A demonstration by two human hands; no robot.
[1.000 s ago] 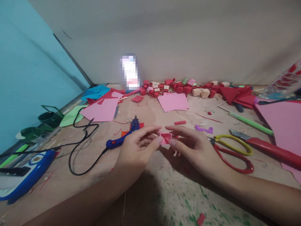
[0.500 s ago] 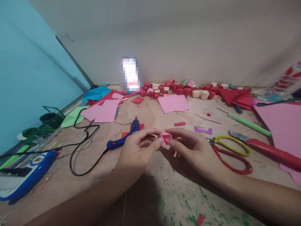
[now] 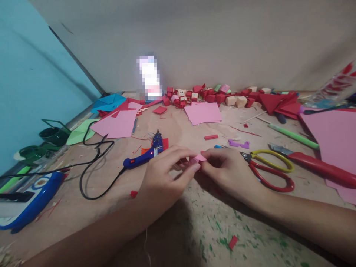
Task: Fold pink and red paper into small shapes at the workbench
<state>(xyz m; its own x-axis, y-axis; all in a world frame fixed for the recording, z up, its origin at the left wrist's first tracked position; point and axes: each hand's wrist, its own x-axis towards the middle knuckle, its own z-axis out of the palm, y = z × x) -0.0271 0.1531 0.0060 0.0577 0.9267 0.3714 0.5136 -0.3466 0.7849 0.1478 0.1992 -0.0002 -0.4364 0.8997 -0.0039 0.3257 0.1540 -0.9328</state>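
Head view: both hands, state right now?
Left hand: closed, thumb and fingers pinching a small pink paper piece.
Right hand: closed, fingertips at the right edge of the same piece.

Lit-up pixelated screen (image 3: 150, 78) propped near the wall (image 3: 217, 44), top centre. Blue folded paper (image 3: 109, 102) upper left, little dark green bucket (image 3: 54, 138) below it, some blue-and-white plastic thingy (image 3: 46, 196) lower left, red-printed clear plastic container (image 3: 335, 89) upper right.
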